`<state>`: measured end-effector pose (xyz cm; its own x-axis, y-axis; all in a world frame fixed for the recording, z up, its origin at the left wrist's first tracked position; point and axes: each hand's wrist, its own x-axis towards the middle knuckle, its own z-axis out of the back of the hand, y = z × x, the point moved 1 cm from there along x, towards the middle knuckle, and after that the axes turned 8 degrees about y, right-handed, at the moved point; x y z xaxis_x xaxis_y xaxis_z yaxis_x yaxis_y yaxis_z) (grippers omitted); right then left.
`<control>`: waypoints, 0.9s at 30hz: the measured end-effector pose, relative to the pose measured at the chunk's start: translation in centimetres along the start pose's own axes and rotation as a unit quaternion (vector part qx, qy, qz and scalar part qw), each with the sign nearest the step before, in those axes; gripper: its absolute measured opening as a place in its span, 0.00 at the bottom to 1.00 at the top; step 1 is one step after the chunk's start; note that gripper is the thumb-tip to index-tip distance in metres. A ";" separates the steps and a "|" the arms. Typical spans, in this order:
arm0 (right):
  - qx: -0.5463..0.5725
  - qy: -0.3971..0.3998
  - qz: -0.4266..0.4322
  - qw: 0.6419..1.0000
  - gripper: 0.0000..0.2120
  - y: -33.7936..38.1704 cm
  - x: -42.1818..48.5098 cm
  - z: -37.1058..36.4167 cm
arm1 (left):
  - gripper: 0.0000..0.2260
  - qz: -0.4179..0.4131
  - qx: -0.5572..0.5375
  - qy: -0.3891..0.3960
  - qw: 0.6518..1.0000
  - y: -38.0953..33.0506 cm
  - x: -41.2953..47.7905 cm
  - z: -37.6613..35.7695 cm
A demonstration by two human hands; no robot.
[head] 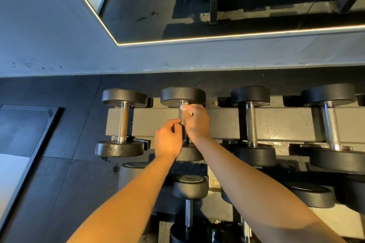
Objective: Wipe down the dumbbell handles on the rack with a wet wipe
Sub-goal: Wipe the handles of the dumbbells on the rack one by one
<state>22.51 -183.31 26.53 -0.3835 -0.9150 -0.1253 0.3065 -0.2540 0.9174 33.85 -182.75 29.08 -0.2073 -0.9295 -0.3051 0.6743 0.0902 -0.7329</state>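
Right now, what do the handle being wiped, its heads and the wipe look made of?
The handle: bare metal, likely steel; grey sheen, rough grip pattern. The far head: matte black, finely grainy, probably rubber or a coating. The wet wipe, in the right hand: thin, white, crumpled, fabric-like.

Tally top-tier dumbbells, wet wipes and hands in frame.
top-tier dumbbells: 4
wet wipe: 1
hands, left hand and right hand: 2
Total: 7
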 end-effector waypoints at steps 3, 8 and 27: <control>0.030 0.008 -0.011 0.999 0.09 0.2 0.6 -0.5 | 0.12 -0.005 -0.005 -0.004 1.000 -0.1 -0.1 0.1; -0.014 0.042 -0.018 0.999 0.10 -1.6 -1.6 -0.5 | 0.11 -0.001 -0.012 -0.002 1.000 -0.3 -0.2 0.2; -0.015 0.090 -0.049 0.995 0.09 -2.8 -2.6 0.7 | 0.12 -0.010 -0.018 0.018 1.000 0.1 0.2 0.3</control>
<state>22.04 -180.00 24.59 -0.2514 -0.9260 -0.2816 0.3019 -0.3515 0.8862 34.14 -182.99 29.12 -0.2462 -0.9175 -0.3124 0.6445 0.0858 -0.7598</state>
